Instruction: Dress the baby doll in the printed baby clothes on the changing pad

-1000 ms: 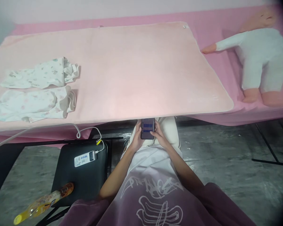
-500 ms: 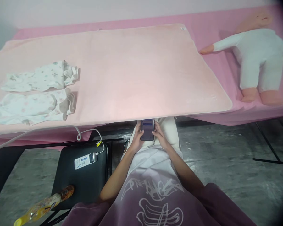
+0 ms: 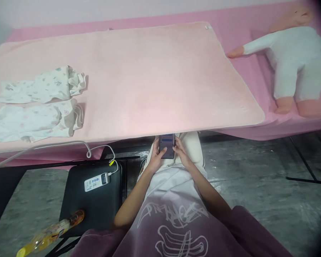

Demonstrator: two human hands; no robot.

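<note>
Between my hands, over my lap, is a dark smartphone [image 3: 167, 147] with its screen lit. My left hand [image 3: 156, 157] grips the phone's left edge, its thumb lying over the lower part of the screen. On the opposite edge my right hand [image 3: 182, 152] is closed around the phone, with the thumb at the screen's right side. The phone's top end reaches the table's front edge, which hides a little of it. Fingers behind the phone are mostly hidden.
A pale pink mat [image 3: 155, 78] covers much of the pink-clothed table. Two folded printed baby garments [image 3: 40, 85] lie at left, a baby doll [image 3: 296, 60] in white at right. On a black stool [image 3: 96, 210] sit a corded white device [image 3: 96, 182] and a yellow-capped bottle [image 3: 50, 233].
My left thumb has shifted right and inward over the phone's screen. The view has tilted slightly, so the table and the things on it appear a little higher.
</note>
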